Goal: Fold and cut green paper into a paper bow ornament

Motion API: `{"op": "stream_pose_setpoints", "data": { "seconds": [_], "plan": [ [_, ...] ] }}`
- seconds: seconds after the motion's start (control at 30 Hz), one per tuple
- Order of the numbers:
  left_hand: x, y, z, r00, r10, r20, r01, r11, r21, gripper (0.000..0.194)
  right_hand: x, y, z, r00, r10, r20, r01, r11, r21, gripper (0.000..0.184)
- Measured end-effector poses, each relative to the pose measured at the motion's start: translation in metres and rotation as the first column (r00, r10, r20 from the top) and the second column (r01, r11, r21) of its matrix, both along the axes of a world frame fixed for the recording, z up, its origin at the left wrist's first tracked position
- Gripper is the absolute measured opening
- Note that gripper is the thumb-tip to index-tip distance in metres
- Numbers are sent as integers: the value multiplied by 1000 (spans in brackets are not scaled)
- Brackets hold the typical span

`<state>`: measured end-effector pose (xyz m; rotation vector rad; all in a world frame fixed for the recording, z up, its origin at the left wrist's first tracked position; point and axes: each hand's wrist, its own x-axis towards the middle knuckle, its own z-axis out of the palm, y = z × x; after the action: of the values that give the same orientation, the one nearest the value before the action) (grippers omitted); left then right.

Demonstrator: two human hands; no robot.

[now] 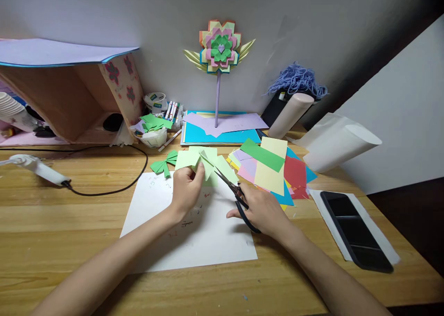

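My left hand [187, 188] pinches a small folded piece of light green paper [207, 158] between thumb and fingers. In my right hand [262, 209] are black-handled scissors [227, 182], their blades parted and pointing up-left near the folded paper. Whether the blades touch that paper I cannot tell. More light green paper sheets [187, 156] lie just behind my hands. Below them is a large white sheet [208, 242] with faint coloured marks. A dark green folded paper bow [164, 164] rests left of my left hand.
Coloured paper pieces [272, 161] are piled at the right, before paper rolls [291, 114]. A phone [354, 230] lies farther right. A paper flower [221, 47] stands at the back. A hot glue gun [41, 169] with a black cord and an open box [121, 84] are left.
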<state>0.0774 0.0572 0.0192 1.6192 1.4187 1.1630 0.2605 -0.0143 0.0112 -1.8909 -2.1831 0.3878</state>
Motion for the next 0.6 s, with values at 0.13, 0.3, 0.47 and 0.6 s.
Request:
{"op": "stream_pose_setpoints", "data": {
  "seconds": [0.13, 0.3, 0.47, 0.6],
  "plan": [
    [2, -1, 0, 1000, -3, 13, 2, 1000, 5, 49, 1, 0, -2, 1000, -12, 2, 12, 1000, 2, 44],
    [2, -3, 0, 1000, -27, 11, 27, 1000, -13, 48, 0, -1, -1, 1000, -9, 8, 9, 1000, -3, 44],
    [3, -4, -3, 998, -40, -37, 40, 999, -9, 48, -1, 0, -1, 1000, -8, 22, 8, 1000, -7, 44],
    [5, -4, 0, 993, -73, -92, 72, 997, -14, 48, -1, 0, -1, 1000, -20, -12, 19, 998, -53, 43]
  ]
}}
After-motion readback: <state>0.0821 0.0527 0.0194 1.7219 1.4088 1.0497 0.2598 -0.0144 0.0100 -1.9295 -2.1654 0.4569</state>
